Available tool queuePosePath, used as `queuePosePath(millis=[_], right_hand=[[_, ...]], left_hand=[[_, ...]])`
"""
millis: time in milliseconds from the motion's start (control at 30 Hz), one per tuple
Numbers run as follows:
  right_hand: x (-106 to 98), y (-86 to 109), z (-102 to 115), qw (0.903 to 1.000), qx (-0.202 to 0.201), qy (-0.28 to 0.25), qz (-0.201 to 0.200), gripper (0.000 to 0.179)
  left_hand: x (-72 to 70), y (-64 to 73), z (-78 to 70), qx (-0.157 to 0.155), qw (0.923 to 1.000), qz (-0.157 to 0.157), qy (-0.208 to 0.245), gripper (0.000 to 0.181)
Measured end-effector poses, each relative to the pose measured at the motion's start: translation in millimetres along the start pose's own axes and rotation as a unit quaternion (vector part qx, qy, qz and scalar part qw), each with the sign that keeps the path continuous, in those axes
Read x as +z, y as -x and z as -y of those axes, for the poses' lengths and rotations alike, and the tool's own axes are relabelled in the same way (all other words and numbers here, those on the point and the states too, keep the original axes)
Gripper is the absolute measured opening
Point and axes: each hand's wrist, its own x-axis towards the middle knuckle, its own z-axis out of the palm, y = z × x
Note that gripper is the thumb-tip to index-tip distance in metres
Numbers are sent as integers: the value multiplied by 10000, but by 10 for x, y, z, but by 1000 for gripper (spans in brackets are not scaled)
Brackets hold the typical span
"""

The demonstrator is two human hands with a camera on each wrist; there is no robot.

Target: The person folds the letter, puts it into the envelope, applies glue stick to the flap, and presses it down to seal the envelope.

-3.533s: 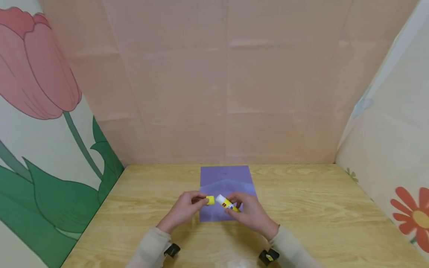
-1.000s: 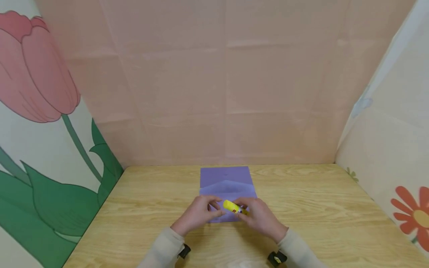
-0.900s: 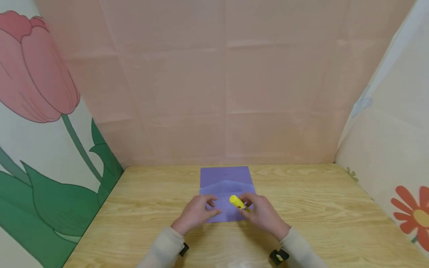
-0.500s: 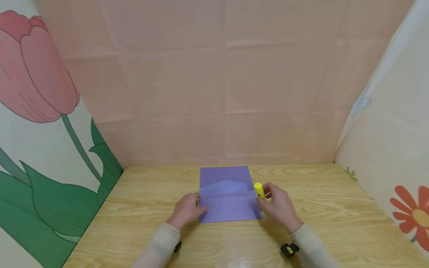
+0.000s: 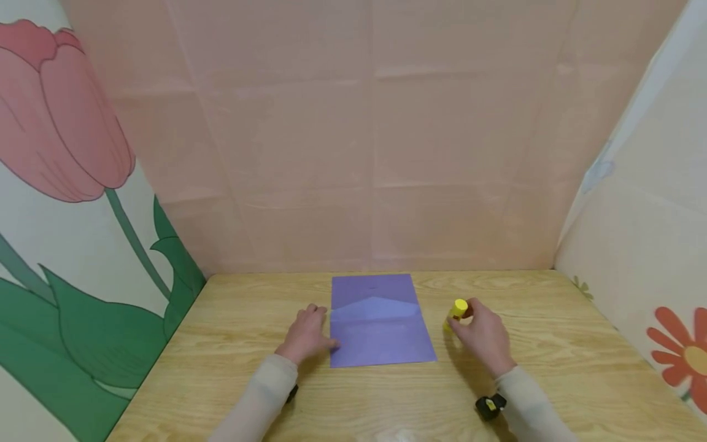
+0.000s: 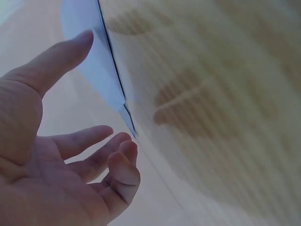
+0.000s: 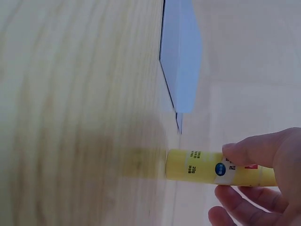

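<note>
Right of the paper, my right hand [image 5: 486,336] pinches a yellow glue stick [image 5: 457,310] between thumb and fingers. The glue stick stands upright with its yellow cap on; in the right wrist view its base [image 7: 173,165] is at or just above the tabletop. A purple folded paper [image 5: 381,331] lies in the middle, its lighter front part with a peaked edge lying over a darker back part. My left hand [image 5: 305,336] is at the paper's left edge, thumb over or on it. In the left wrist view its fingers [image 6: 87,141] are loosely bent and hold nothing.
The wooden table [image 5: 248,307] runs back to a pinkish covered wall [image 5: 370,153]. A tulip-printed panel [image 5: 66,245] borders it on the left and a flower-printed panel [image 5: 641,245] on the right. Dark wrist-worn devices sit at both sleeves, such as the right one [image 5: 489,406].
The cap, earlier held apart in my left hand, is on the glue stick. My right hand has carried the glue stick rightward, off the paper, and turned it upright. My left hand has moved left.
</note>
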Motion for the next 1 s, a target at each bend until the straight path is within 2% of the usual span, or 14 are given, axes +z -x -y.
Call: queuePosePath(millis=[267,567,667,767,833,900,1000], right_hand=[[-56,-43,-104,9994,288,184,27,38],[-135,-50,-118,9988,338,223,264,49],[-156,-41,-62,9987,458,195,95,58],[-174,-31,23,9980,557,137,-275,63],[-195,-1,102,9978,511,112,-414,60],[-220,39,195,9986,334,84,-398,49],[-252,105,349,9997,-209,-98,-31,29]], left_hand=[[-12,-81,-30,189,9993,298,119,91],[-13,-111,-26,130,9969,634,457,92],[-12,-125,-21,117,9962,704,502,91],[-8,-134,-14,99,9956,743,558,91],[-2,-134,-11,102,9956,743,559,91],[-1,-128,-17,108,9958,727,540,90],[2,-110,-39,97,9966,671,460,90]])
